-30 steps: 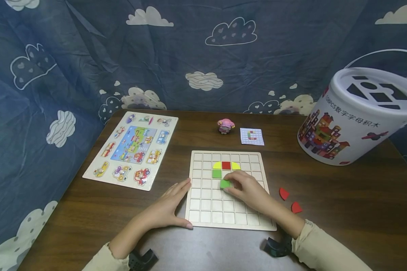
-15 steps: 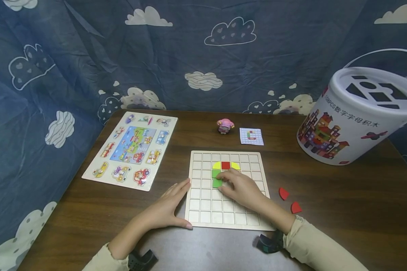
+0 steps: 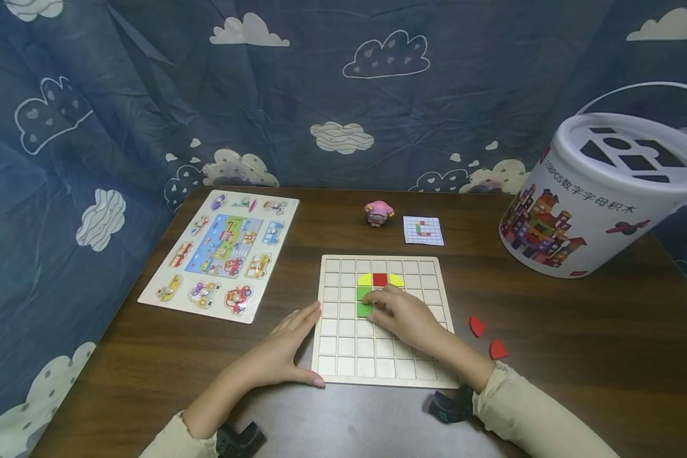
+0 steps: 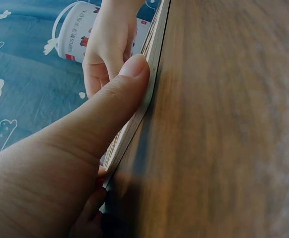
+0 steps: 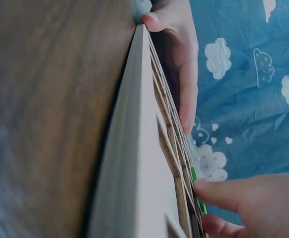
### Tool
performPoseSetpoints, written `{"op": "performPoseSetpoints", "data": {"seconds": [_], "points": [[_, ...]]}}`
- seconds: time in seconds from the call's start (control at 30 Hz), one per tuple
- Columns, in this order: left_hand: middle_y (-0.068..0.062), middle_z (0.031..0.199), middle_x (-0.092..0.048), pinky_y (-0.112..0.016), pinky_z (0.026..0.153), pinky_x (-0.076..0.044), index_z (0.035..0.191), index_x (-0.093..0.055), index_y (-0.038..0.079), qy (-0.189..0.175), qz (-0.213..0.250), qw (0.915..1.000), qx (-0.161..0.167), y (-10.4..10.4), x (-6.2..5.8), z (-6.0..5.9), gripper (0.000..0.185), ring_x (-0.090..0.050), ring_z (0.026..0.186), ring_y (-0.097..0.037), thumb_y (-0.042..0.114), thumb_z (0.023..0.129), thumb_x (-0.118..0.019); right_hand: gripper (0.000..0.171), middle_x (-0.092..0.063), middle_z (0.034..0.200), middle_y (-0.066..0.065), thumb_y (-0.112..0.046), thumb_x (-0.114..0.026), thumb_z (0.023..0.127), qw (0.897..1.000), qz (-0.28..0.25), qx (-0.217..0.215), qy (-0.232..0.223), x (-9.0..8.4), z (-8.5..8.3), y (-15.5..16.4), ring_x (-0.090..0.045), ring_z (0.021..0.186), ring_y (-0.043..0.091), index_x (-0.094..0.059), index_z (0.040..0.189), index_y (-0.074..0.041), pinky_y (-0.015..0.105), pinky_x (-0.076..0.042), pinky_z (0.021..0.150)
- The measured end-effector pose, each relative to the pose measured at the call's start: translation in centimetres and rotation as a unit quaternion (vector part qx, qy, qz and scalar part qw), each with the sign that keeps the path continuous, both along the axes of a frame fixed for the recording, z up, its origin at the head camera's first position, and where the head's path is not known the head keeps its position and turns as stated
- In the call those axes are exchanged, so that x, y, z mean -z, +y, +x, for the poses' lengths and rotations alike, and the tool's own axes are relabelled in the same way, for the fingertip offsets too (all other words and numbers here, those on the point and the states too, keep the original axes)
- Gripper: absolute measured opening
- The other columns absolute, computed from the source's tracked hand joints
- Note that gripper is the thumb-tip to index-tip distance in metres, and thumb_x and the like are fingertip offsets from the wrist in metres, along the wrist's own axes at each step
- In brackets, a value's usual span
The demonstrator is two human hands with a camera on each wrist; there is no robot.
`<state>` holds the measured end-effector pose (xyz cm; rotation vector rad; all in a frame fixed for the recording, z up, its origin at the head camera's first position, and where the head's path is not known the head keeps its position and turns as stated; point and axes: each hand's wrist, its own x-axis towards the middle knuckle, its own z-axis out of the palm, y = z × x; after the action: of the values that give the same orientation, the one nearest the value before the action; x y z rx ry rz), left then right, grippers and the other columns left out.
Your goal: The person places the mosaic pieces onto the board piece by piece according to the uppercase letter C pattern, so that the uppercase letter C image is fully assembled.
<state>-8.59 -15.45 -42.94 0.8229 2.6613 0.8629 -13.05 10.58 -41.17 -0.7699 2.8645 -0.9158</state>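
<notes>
So the second green square tile (image 3: 364, 310) has gone from being carried mid-board a second ago to sitting in the cell directly at 6 o'clock of the first green tile (image 3: 364, 294). Half a second back it was already sliding left into that column, and now it looks seated flush in the wooden grid board (image 3: 343, 356). The right hand (image 3: 403, 316) is still on it, fingertips (image 3: 376, 299) pressed down flat against the tile's right edge rather than pinching it; the fingers lie close together and only lightly curled. My read is that this is just the last nudge and the piece is basically placed.

The left hand (image 3: 280, 353) hasn't budged the whole time. It rests on the table with straight fingers along the board's left edge and the thumb (image 4: 129, 84) against the near edge, bracing the board.

Above the greens, at 12 o'clock, the row of yellow quarter-round (image 3: 366, 279), red square (image 3: 380, 278) and yellow quarter-round (image 3: 397, 280) is unchanged. Going by the pattern card (image 3: 423, 230) at 12 o'clock of the board, which seems to show a C shape, the left column is growing downward. The two red quarter-round pieces (image 3: 478, 326) (image 3: 497, 349) wait untouched on the table at 3 o'clock of the board.
</notes>
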Motion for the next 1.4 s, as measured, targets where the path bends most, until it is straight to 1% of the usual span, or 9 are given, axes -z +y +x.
{"op": "performPoseSetpoints", "data": {"seconds": [0.2,0.27,0.47,0.6,0.7,0.83,1.1,1.27,1.4], "points": [[0.0,0.15,-0.008,-0.045,0.105,-0.011,0.145,-0.012,0.011,-0.006,-0.002,1.0,-0.001,0.0,0.1,0.1,0.117,-0.009,0.133,-0.029,0.065,0.058,-0.069,0.036,-0.055,0.099,-0.003,-0.024,-0.069,0.08,0.997,-0.033,-0.018,-0.07,-0.8,0.1,1.1,-0.05,0.086,0.013,-0.06,0.114,-0.017,0.032,-0.043,0.073],[0.0,0.15,-0.008,-0.045,0.105,-0.011,0.145,-0.012,0.011,-0.007,-0.003,1.0,0.001,0.0,0.0,0.1,0.117,-0.009,0.133,-0.03,0.065,0.058,-0.068,0.04,-0.055,0.104,-0.002,-0.024,-0.068,0.08,0.995,-0.052,-0.02,-0.077,-1.4,0.4,1.9,-0.049,0.087,0.015,-0.057,0.118,-0.016,0.033,-0.044,0.073],[0.0,0.15,-0.008,-0.043,0.106,-0.01,0.145,-0.012,0.01,-0.003,-0.005,1.0,0.003,0.0,0.0,0.0,0.117,-0.008,0.133,-0.026,0.065,0.058,-0.068,0.044,-0.053,0.116,0.003,-0.019,-0.069,0.08,0.997,-0.077,-0.003,-0.008,-3.3,1.4,5.4,-0.05,0.104,0.023,-0.054,0.121,-0.01,0.044,-0.043,0.085],[0.0,0.15,-0.007,-0.042,0.106,-0.01,0.145,-0.012,0.01,-0.004,-0.006,1.0,0.003,0.0,0.0,0.0,0.117,-0.008,0.134,-0.024,0.064,0.059,-0.069,0.047,-0.051,0.119,0.006,-0.02,-0.069,0.08,0.996,-0.073,0.028,0.032,-3.6,2.3,8.3,-0.045,0.111,0.026,-0.052,0.122,-0.008,0.05,-0.038,0.089],[0.0,0.15,-0.007,-0.042,0.106,-0.01,0.145,-0.012,0.011,-0.004,-0.005,1.0,0.003,0.0,-0.1,0.0,0.116,-0.008,0.133,-0.025,0.063,0.059,-0.069,0.048,-0.051,0.119,0.007,-0.023,-0.069,0.08,0.995,-0.064,0.056,0.043,-3.1,2.8,10.2,-0.045,0.111,0.027,-0.051,0.122,-0.007,0.051,-0.037,0.088],[0.0,0.15,-0.007,-0.043,0.106,-0.011,0.145,-0.012,0.011,-0.003,-0.004,1.0,0.004,0.0,-0.1,0.0,0.116,-0.008,0.133,-0.025,0.063,0.059,-0.069,0.05,-0.05,0.119,0.01,-0.025,-0.07,0.079,0.995,-0.046,0.086,0.028,-2.1,3.2,12.2,-0.044,0.111,0.03,-0.051,0.121,-0.006,0.053,-0.037,0.086],[-0.001,0.15,-0.007,-0.042,0.106,-0.01,0.145,-0.012,0.01,-0.001,-0.003,1.0,0.007,0.0,0.0,-0.1,0.116,-0.008,0.134,-0.024,0.063,0.06,-0.069,0.05,-0.052,0.112,0.019,-0.018,-0.073,0.076,0.994,0.003,0.106,-0.008,-0.6,3.6,14.2,-0.048,0.103,0.035,-0.053,0.116,0.002,0.054,-0.038,0.084],[0.0,0.15,-0.007,-0.042,0.106,-0.01,0.145,-0.011,0.01,0.0,-0.005,1.0,0.007,0.0,0.0,-0.1,0.116,-0.008,0.134,-0.024,0.064,0.06,-0.068,0.036,-0.057,0.093,0.011,-0.014,-0.073,0.074,0.991,0.035,0.127,-0.003,-0.2,3.6,14.5,-0.054,0.086,0.027,-0.06,0.103,0.003,0.046,-0.045,0.075],[-0.001,0.15,-0.007,-0.042,0.106,-0.01,0.145,-0.011,0.01,-0.003,-0.004,1.0,0.007,0.0,0.0,0.0,0.116,-0.007,0.134,-0.025,0.064,0.06,-0.069,0.028,-0.055,0.085,0.005,-0.013,-0.074,0.074,0.99,0.045,0.131,0.0,-0.2,3.5,14.4,-0.053,0.077,0.021,-0.062,0.095,0.0,0.042,-0.045,0.068]]}}
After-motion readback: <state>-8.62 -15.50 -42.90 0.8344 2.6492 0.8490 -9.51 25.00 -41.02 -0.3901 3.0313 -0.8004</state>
